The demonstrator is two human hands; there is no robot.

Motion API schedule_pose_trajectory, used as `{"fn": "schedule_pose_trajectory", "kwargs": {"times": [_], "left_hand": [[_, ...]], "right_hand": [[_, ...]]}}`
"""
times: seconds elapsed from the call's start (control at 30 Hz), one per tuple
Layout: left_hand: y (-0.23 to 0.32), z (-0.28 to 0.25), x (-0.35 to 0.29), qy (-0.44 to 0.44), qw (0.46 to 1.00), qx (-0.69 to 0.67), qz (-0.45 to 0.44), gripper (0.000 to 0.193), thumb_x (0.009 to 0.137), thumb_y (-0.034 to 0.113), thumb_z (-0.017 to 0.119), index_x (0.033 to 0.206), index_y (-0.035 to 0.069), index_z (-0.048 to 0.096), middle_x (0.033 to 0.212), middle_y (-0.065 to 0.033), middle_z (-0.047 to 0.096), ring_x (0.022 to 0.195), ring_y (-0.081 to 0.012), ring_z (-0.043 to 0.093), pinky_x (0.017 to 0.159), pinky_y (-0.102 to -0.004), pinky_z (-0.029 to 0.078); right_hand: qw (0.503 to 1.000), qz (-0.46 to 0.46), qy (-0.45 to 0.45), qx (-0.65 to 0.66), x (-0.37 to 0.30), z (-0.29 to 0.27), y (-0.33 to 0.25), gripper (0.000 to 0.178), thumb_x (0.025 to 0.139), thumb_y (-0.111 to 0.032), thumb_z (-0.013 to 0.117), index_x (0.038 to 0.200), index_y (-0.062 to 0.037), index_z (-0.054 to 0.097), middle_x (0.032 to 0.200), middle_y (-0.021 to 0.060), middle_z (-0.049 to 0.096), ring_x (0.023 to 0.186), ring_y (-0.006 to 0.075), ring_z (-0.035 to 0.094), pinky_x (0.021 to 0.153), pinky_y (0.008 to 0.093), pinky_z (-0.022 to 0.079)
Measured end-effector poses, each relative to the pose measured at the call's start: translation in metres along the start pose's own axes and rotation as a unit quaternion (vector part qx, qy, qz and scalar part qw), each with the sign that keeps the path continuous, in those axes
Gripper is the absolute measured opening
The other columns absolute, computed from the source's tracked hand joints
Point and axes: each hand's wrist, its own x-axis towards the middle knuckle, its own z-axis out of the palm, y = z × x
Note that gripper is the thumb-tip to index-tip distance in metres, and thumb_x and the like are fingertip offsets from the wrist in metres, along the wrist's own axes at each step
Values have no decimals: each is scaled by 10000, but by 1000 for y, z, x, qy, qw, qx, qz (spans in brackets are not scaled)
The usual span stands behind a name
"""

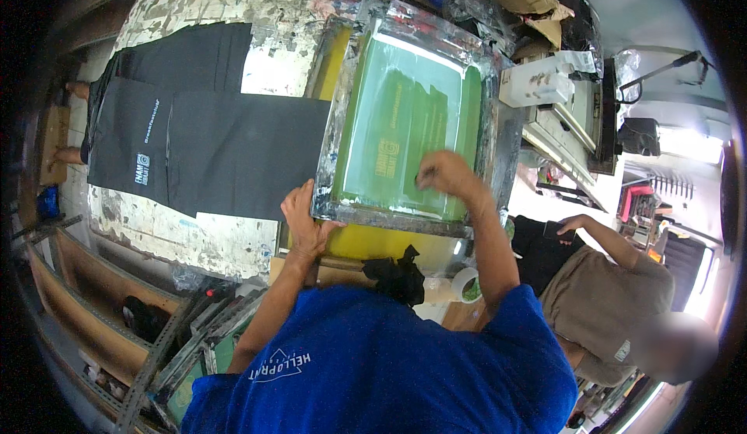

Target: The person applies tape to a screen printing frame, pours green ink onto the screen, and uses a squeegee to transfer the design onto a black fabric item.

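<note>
A screen printing frame (328, 158) with a green mesh lies at the middle right of the worktable. White ink is smeared across the mesh, and a printed design shows through it. My left hand (303, 220) grips the frame's near left corner, fingers along the outer side. Over the lower right of the mesh, my right hand (451, 175) is closed, with a small dark bit showing at its fingertips that I cannot make out. Black fabric pieces (233, 150) with white print spread to the left, one reaching the frame's edge. Beneath the frame a yellow surface (366, 245) shows.
The worktable (187, 10) is stained with paint. A crumpled black cloth (398, 276) and a roll of tape (465, 284) lie near my body. A whitish plastic container (537, 82) stands beyond the frame. At right, another person (607, 294) holds a dark flat object.
</note>
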Motion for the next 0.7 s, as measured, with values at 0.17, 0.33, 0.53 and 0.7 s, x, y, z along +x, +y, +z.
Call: {"fn": "schedule_pose_trajectory", "kwargs": {"times": [0.17, 0.33, 0.53, 0.7], "left_hand": [[2, 0, 4, -2, 1000, 2, 4, 1126, 679, 763, 712, 1432, -39, 473, 1270, -195, 569, 1186, -362, 489, 1036, -502, 334], [2, -4, 5, -6, 1000, 3, 1, 1116, 688, 749, 727, 1426, -48, 471, 1288, -199, 558, 1211, -363, 465, 1040, -504, 332], [-6, 5, 0, 18, 999, -29, 5, 1098, 712, 758, 716, 1431, -32, 461, 1339, -209, 537, 1231, -377, 445, 1053, -514, 323], [-11, 7, 0, 33, 999, -18, 34, 1089, 734, 784, 677, 1443, -12, 455, 1349, -216, 535, 1227, -383, 447, 1056, -516, 320]], "right_hand": [[980, 29, 197, 13, 40, -12, 23, 167, 757, -246, 767, 824, -93, 770, 881, 125, 722, 801, 335, 698, 754, 435, 549], [973, 68, 221, 26, 60, -23, 25, 182, 721, -251, 788, 815, -96, 768, 866, 128, 728, 806, 342, 701, 744, 431, 552], [981, 10, 193, 7, 0, 16, 4, 132, 735, -243, 760, 803, -131, 770, 876, 114, 731, 812, 356, 696, 745, 461, 556], [939, 112, 322, -39, 36, 3, 46, 106, 749, -184, 762, 788, -86, 761, 887, 127, 734, 823, 337, 702, 752, 438, 550]]}}
